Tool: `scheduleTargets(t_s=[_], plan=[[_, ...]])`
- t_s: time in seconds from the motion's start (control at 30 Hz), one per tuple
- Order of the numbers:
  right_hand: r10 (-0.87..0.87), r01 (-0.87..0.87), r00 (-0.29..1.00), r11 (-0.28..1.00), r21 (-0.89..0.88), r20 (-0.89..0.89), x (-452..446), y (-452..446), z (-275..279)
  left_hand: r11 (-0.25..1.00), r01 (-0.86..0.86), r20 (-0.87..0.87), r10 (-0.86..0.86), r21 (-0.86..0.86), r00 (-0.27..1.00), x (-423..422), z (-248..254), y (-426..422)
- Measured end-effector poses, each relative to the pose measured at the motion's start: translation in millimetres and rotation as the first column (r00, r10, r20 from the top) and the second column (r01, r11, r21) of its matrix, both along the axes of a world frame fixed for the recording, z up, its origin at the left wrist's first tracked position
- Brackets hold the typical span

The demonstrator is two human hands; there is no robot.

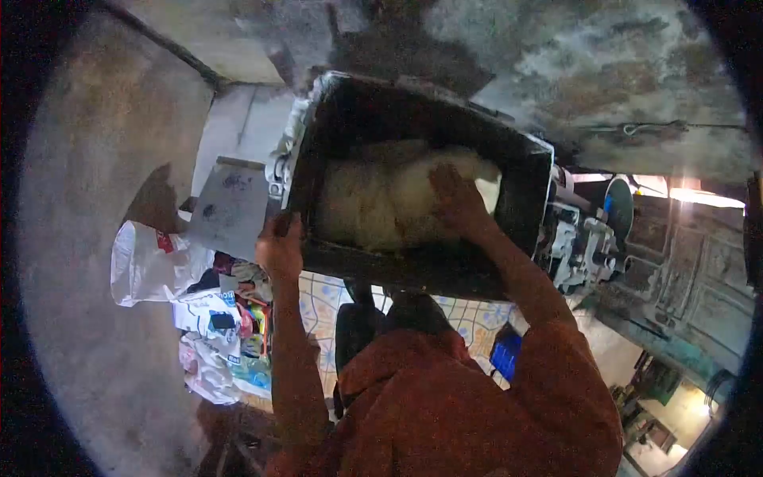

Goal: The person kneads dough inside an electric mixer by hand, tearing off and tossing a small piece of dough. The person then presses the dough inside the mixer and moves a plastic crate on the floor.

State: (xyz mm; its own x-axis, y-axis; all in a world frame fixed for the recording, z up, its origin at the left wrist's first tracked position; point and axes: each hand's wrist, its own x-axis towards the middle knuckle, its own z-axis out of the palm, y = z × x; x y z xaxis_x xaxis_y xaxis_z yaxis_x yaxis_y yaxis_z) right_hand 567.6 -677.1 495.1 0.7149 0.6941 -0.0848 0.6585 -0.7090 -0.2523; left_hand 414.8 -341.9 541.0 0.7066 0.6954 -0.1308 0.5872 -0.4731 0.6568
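Observation:
A large pale mass that looks like dough lies in a deep, dark rectangular trough. My right hand reaches over the near wall and rests on top of the dough, its fingers stretched out. At the trough's near left corner, my left hand is closed around the rim. The dough fills the middle of the trough, with a brighter patch at its right end. Dark walls rise around it, and their top edges look worn and whitish.
A flat metal plate juts out left of the trough. White plastic bags and bundled goods stand below it. Machine parts and a round disc sit on the right. Below is a patterned tile floor with a blue object.

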Motion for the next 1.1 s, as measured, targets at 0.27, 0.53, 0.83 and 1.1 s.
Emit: scheduleTargets(t_s=[0.27,0.53,0.83,1.1], plan=[[-0.315,0.100,0.859,0.877,-0.471,-0.405,-53,-121,44,0.999,-0.016,0.110,0.010,0.050,0.994,-1,-5,-3],[-0.336,0.312,0.941,0.901,0.302,0.029,8,21,82,1.000,-0.019,0.068,0.018,0.014,0.998,1,7,-3],[-0.110,0.076,0.978,0.980,-0.186,-0.180,25,5,16,0.995,-0.034,0.120,0.045,-0.093,0.992,8,11,0],[-0.215,-0.015,0.914,0.829,-0.559,-0.344,-15,-46,99,0.999,-0.007,0.119,0.002,0.045,0.993,0,11,-5]])
